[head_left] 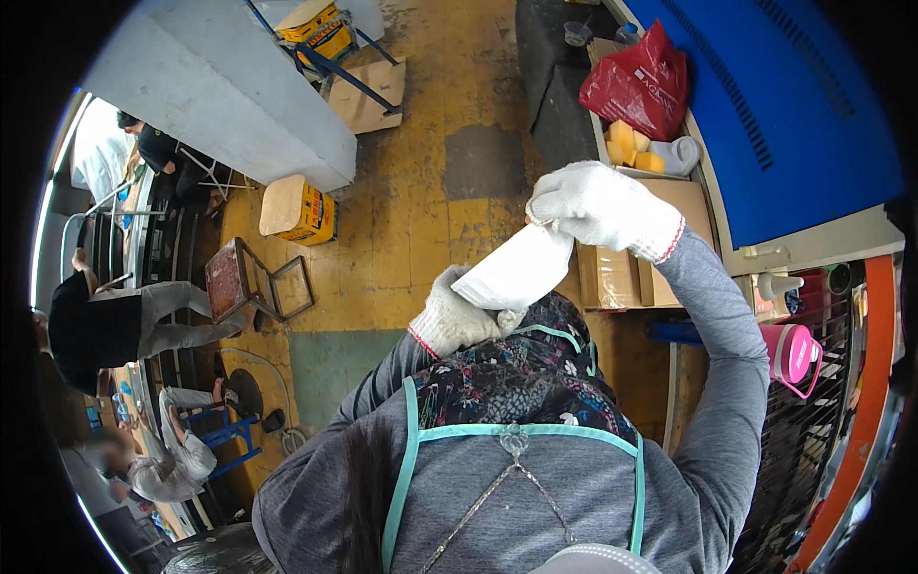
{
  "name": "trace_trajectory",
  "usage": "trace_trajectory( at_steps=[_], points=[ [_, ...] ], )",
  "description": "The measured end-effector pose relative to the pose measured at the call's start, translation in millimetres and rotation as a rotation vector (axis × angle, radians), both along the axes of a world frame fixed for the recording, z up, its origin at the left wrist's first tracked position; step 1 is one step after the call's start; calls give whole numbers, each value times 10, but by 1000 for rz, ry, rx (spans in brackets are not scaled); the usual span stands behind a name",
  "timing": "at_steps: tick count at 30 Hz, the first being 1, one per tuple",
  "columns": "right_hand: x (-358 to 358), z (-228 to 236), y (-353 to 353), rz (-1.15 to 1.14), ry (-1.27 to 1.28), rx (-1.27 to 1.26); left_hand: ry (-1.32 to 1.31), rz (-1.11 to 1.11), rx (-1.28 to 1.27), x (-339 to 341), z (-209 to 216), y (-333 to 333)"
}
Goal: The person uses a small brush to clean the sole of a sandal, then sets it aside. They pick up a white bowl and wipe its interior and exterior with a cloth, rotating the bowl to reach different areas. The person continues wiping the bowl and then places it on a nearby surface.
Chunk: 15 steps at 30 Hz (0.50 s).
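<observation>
Both of my hands wear white knit gloves with red-edged cuffs. Between them, in front of my chest, is a smooth white piece (pixel 519 268), curved along one side and tilted up to the right; I cannot make out its kind. My left hand (pixel 449 314) grips its lower left end, with fingers partly hidden beneath it. At its upper right corner, my right hand (pixel 604 206) pinches the edge with bent fingers. I wear a dark flowered apron (pixel 535 383) with mint trim over grey sleeves.
To the right stand cardboard boxes (pixel 617 277), yellow sponge-like blocks (pixel 626 143), a red plastic bag (pixel 643 81) and a blue panel (pixel 765 124). A pink jug (pixel 792 354) sits on a rack. Left are a stool (pixel 229 279), a yellow box seat (pixel 304 212) and several people (pixel 100 320).
</observation>
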State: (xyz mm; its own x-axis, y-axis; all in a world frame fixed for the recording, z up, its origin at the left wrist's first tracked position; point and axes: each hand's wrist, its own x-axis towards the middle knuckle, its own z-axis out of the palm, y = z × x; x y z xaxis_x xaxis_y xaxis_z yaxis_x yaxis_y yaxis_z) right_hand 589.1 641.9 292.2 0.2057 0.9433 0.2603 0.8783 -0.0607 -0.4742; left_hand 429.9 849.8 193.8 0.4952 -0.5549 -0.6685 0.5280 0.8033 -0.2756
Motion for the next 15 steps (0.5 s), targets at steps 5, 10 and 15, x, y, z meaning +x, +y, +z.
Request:
trace_trajectory(
  at_steps=[5, 10, 15],
  points=[
    [-122, 265, -1, 58, -305, -191, 25, -16, 22, 14, 31, -13],
    [-360, 605, 68, 77, -432, -684, 0, -32, 101, 56, 94, -64],
    [-485, 638, 37, 41, -370, -620, -7, -28, 161, 56, 173, -117]
  ],
)
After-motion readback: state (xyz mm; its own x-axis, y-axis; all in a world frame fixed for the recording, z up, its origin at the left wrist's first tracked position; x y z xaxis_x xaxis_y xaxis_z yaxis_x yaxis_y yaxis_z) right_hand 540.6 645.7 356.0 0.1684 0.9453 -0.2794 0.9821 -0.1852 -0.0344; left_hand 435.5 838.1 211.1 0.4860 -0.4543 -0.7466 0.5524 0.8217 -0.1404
